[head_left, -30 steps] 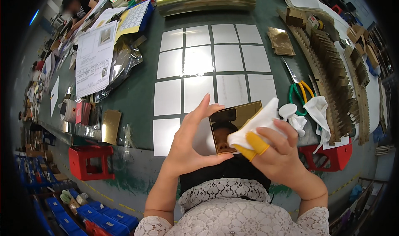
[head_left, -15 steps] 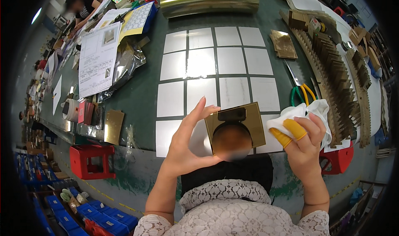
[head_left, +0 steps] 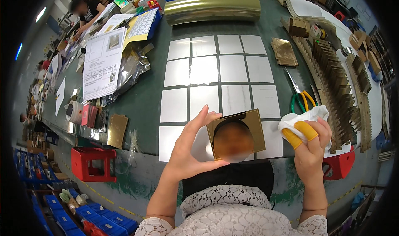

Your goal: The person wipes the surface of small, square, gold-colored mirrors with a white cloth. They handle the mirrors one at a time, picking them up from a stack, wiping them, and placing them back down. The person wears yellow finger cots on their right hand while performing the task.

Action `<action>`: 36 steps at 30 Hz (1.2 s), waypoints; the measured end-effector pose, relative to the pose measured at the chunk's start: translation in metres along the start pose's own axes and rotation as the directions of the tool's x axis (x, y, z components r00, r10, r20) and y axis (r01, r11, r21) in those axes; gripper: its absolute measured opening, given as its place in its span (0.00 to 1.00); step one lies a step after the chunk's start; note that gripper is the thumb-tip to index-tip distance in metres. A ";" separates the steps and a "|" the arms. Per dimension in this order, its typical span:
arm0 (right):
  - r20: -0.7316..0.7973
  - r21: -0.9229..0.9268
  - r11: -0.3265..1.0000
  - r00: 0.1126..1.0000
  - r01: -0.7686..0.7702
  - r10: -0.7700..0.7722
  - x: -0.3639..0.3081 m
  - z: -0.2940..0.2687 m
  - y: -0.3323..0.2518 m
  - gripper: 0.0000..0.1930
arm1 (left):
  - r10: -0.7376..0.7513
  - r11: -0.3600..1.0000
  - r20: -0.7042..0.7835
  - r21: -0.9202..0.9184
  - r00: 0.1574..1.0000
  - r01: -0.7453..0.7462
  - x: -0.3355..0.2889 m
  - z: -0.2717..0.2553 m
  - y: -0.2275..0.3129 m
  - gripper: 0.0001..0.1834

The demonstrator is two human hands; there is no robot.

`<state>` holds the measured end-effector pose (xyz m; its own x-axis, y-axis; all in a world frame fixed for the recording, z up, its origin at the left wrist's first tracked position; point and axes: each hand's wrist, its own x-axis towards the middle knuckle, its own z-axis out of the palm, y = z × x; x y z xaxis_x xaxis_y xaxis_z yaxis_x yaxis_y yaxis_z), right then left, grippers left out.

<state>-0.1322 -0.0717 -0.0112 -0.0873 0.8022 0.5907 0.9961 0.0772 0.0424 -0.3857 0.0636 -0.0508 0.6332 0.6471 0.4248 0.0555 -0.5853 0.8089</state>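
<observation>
My left hand [head_left: 185, 148] grips a square, gold-tinted mirror plate [head_left: 236, 135] by its left side, thumb at the lower edge and fingers at the upper corner. The plate is tilted toward me above the table's near edge, with a dark reflection in it. To its right and apart from it, my right hand [head_left: 309, 142] is closed on a crumpled white cloth [head_left: 319, 111]. Yellow finger cots [head_left: 300, 134] cover two of its fingers. Beneath and beyond the plate, white square sheets [head_left: 235, 96] lie in a grid of rows on the green table.
Scissors [head_left: 300, 95] with green and orange handles lie beyond the cloth. Small gold plates [head_left: 284, 52] are stacked farther back. Slotted racks [head_left: 328, 69] line the right side; a gold film roll [head_left: 213, 10] spans the back. Papers [head_left: 102, 65] lie left; red stools [head_left: 93, 164] stand below.
The mirror plate has tilted slightly, its dark reflection shifting. My right hand has moved a little right and down with the cloth. The whole view has shifted slightly.
</observation>
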 end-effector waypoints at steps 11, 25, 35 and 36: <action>0.003 0.002 1.000 1.000 -0.001 0.001 -0.001 0.002 -0.001 0.14 | -0.032 0.999 -0.031 -0.022 0.999 0.031 -0.003 -0.003 -0.007 0.63; 0.015 0.034 0.999 1.000 -0.023 0.022 0.001 0.007 -0.004 0.15 | -0.036 0.999 -0.027 -0.041 0.999 0.035 -0.003 -0.002 -0.005 0.62; -0.050 0.137 0.980 0.989 0.142 -0.136 0.015 0.010 -0.026 0.12 | -0.019 1.000 0.026 -0.021 0.999 0.019 -0.002 0.007 -0.002 0.61; -0.061 0.147 0.964 0.975 0.221 -0.214 0.019 0.011 -0.030 0.12 | -0.016 1.000 0.038 -0.011 0.999 0.017 -0.001 0.009 0.000 0.61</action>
<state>-0.1640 -0.0520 -0.0102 -0.2980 0.7294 0.6158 0.9394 0.3388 0.0533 -0.3795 0.0583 -0.0544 0.6608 0.6376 0.3960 0.0574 -0.5690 0.8203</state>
